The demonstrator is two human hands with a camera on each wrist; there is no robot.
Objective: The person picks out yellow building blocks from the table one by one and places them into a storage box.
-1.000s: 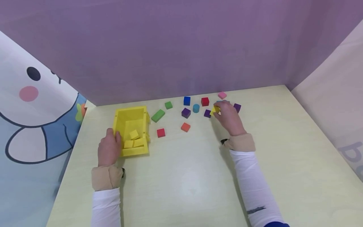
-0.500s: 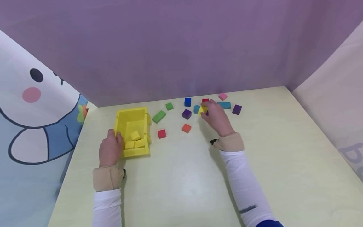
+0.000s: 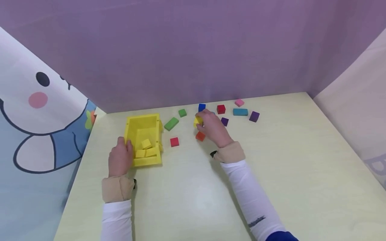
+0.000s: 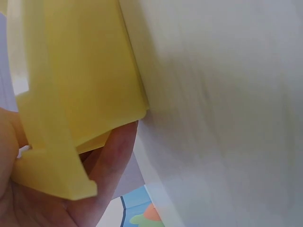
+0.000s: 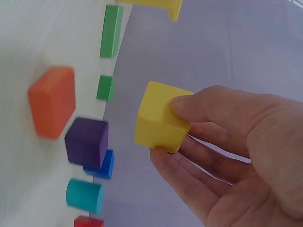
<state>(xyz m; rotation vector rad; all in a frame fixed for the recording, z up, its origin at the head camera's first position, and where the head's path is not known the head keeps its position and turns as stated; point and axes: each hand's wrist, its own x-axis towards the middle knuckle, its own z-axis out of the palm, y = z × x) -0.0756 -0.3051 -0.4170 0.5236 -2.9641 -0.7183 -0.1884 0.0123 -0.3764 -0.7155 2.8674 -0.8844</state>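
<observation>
A yellow bin [image 3: 146, 162] stands at the left of the table with several yellow blocks [image 3: 146, 144] inside it. My left hand [image 3: 120, 157] grips the bin's left side wall; in the left wrist view its fingers [image 4: 120, 149] curl under the rim. Between thumb and fingers my right hand [image 3: 214, 129] pinches a yellow cube [image 5: 161, 116], held above the table over the middle of the scattered blocks. Below it in the right wrist view lie an orange block [image 5: 53, 101], a purple cube [image 5: 86, 142] and a teal cylinder [image 5: 84, 195].
Two green blocks [image 3: 171, 124] and a red block [image 3: 174, 142] lie right of the bin. Further right are a red cube [image 3: 221, 109], a pink block [image 3: 239, 102], a teal bar [image 3: 240, 112] and a purple cube [image 3: 254, 116]. A purple cloth [image 3: 193, 53] rises behind the table.
My right hand has carried the yellow cube leftward from beside the teal bar, uncovering that bar and the red cube. The left hand keeps its grip on the bin.
</observation>
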